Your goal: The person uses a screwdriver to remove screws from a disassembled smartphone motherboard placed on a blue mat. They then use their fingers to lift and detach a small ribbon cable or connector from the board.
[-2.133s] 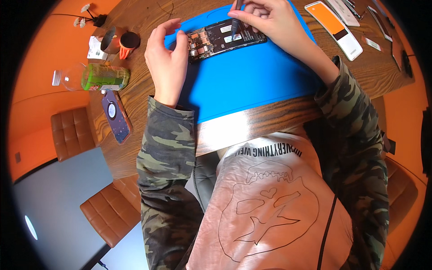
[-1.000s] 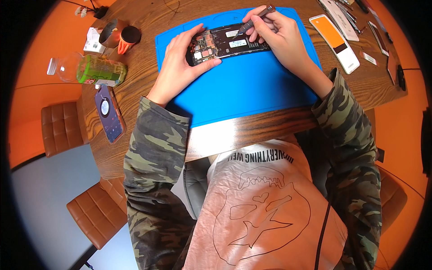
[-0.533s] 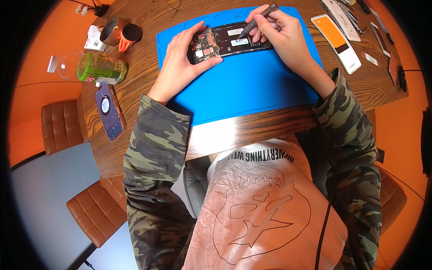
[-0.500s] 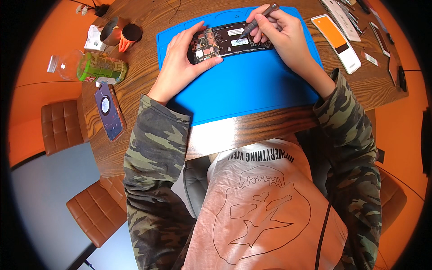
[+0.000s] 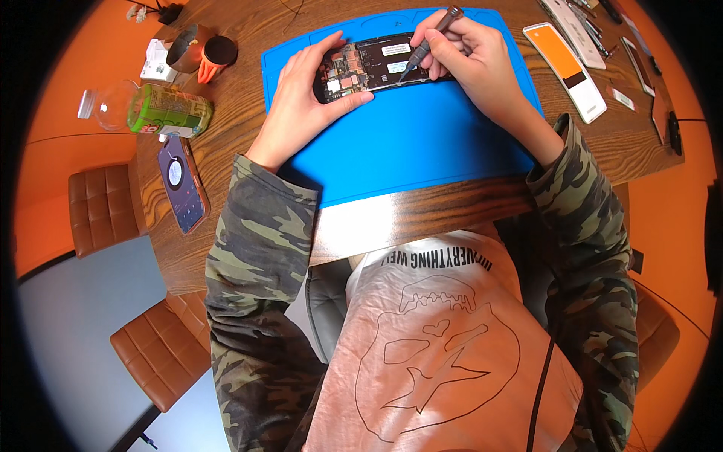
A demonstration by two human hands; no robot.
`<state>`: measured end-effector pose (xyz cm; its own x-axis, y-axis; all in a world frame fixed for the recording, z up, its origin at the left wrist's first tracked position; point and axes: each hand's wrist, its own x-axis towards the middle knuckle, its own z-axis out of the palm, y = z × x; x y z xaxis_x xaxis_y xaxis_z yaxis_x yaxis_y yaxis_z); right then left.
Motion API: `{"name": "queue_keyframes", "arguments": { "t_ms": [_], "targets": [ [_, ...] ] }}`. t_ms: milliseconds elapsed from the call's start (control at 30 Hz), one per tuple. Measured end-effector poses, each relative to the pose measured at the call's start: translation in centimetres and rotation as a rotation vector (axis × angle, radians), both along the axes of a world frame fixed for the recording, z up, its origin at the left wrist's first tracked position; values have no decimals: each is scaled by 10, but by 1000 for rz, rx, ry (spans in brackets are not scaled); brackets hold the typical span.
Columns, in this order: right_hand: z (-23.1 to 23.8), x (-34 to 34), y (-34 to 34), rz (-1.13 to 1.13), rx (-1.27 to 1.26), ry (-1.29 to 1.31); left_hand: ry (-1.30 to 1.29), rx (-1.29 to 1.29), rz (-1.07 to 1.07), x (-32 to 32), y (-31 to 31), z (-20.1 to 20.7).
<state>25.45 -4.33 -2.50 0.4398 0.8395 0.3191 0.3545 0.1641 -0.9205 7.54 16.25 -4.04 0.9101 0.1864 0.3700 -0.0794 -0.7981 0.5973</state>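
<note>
An opened smartphone (image 5: 380, 71) lies on the blue work mat (image 5: 407, 143), its circuit board showing at the left and a black area with white labels to the right of it. My left hand (image 5: 309, 87) grips the phone's left end, thumb on the near edge and fingers at the far edge. In my right hand (image 5: 474, 60) is a slim dark screwdriver (image 5: 428, 44), held like a pen. Its tip points down at the phone's near edge, around the middle; whether it touches is too small to tell. My right fingers hide part of the phone's right end.
A green-labelled bottle (image 5: 162, 111) lies at the left, near another phone (image 5: 183, 184) with a lit screen. Behind are an orange-and-black cup-like item (image 5: 218, 59) and a dark cup (image 5: 188, 49). White-and-orange phone covers (image 5: 565, 71) and several tools (image 5: 591, 34) lie at the right.
The screwdriver's tip has moved from the white label toward me, to the phone's near edge, and the tool stands a little steeper. My left hand keeps its hold on the phone.
</note>
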Motion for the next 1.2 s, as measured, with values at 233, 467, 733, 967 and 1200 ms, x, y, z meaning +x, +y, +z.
{"name": "queue_keyframes", "arguments": {
  "t_ms": [233, 467, 733, 967, 1200],
  "targets": [
    [18, -17, 1, -101, -92, 150, 2, 0, -4, 0, 1, 0],
    [16, -16, 2, -90, -90, 153, -5, 44, -4, 0, 1, 0],
    [15, -14, 1, -72, -80, 190, 0, 20, -12, 0, 1, 0],
    [12, -13, 2, -53, -77, 251, -5, -40, -13, 0, 1, -2],
    [9, -12, 2, -56, -78, 254, -14, -29, -14, 0, 2, -2]
  ]
}}
